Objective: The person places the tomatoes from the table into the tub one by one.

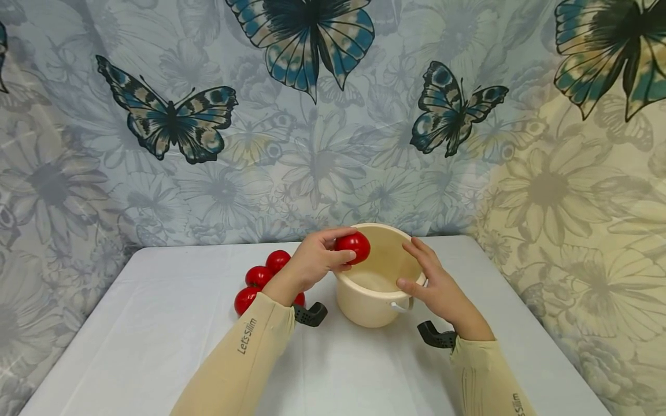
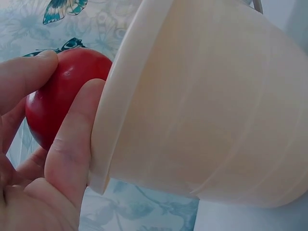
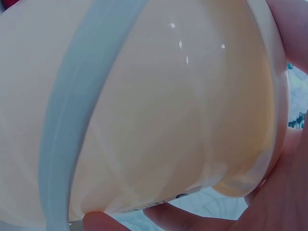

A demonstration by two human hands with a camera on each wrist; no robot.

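Observation:
My left hand (image 1: 317, 257) pinches a shiny red tomato (image 1: 355, 248) between thumb and fingers. It holds the tomato over the left rim of a cream plastic bucket (image 1: 364, 303). In the left wrist view, the thumb lies right beside the bucket's lip (image 2: 127, 72), with the tomato (image 2: 67, 96) beyond it. On the bucket's right side, my right hand (image 1: 434, 289) holds the rim, its thumb toward the front and its fingers farther back. The right wrist view shows fingers (image 3: 192, 219) along the bucket's outer wall (image 3: 154, 120). The bucket stands upright with its mouth facing up.
Several more tomatoes (image 1: 258, 276) lie in a group left of the bucket, partly hidden by my left forearm. The bucket's pale handle (image 3: 77, 106) hangs down its side. A white-covered table (image 1: 171, 300) meets a butterfly-printed cloth backdrop (image 1: 322, 162).

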